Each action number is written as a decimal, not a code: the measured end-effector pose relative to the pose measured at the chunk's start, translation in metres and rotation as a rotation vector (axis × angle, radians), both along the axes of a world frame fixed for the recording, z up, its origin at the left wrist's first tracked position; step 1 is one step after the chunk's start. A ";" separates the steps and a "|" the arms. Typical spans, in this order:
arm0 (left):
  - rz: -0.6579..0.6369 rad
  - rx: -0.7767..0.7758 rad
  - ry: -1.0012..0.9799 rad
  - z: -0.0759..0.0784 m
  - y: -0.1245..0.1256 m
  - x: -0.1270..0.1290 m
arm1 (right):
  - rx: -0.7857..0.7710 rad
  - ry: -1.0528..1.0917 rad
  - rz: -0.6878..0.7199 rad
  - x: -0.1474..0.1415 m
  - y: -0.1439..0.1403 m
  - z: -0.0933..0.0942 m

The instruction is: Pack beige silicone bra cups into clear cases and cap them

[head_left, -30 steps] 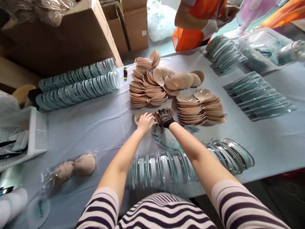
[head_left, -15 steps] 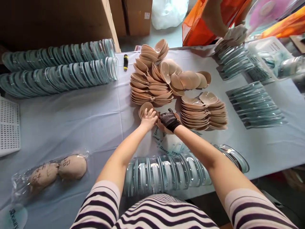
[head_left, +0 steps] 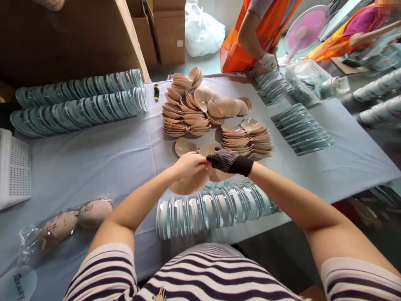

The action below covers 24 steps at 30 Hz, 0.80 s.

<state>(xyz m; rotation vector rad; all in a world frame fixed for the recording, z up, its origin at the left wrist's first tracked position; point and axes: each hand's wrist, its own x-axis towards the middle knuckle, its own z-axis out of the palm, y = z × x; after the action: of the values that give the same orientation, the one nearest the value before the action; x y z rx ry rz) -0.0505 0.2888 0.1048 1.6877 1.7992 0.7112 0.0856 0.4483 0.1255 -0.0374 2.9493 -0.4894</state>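
A beige stick-on bra [head_left: 188, 185] hangs between my hands, gripped at its middle, with one cup below each hand. My bare left hand [head_left: 190, 164] pinches it from the left. My right hand [head_left: 223, 159], in a dark dotted glove, closes on it from the right, fingertips meeting the left ones at a small red spot. Just beyond lies another beige bra [head_left: 185, 147] with shiny cups, partly covered by my hands. Stacked bras [head_left: 247, 138] stand right of it, and a bigger pile [head_left: 188, 119] sits farther back.
A row of clear plastic cases [head_left: 209, 211] lies close to my body. Two long rows of cases [head_left: 78, 110] are at the far left, near a yellow-black cutter [head_left: 156, 93]. A bagged bra [head_left: 94, 212] lies front left. A co-worker's gloved hand [head_left: 268, 61] touches cases at the back.
Both hands have come nearer my body, lifting a bra by its middle. The camera view has shifted, so a co-worker and more of the right side show.
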 end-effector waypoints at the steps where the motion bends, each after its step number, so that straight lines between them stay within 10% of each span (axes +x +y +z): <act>1: 0.008 -0.026 -0.067 0.007 -0.009 0.012 | -0.071 0.016 0.015 0.014 -0.005 0.002; 10: 0.088 -0.317 -0.560 0.015 -0.077 0.114 | -0.269 -0.007 -0.052 0.126 -0.072 -0.002; 19: 0.317 -0.289 -0.445 -0.001 -0.110 0.162 | -0.527 0.142 -0.132 0.154 -0.104 -0.042; 24: 0.387 -0.258 -0.551 -0.012 -0.125 0.181 | -0.316 0.122 -0.039 0.165 -0.118 -0.032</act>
<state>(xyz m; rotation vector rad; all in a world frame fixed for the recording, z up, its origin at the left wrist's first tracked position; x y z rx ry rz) 0.1309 0.1641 0.0924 0.8684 1.7240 0.9465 0.2507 0.3306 0.0935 -0.0469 2.9619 -0.9867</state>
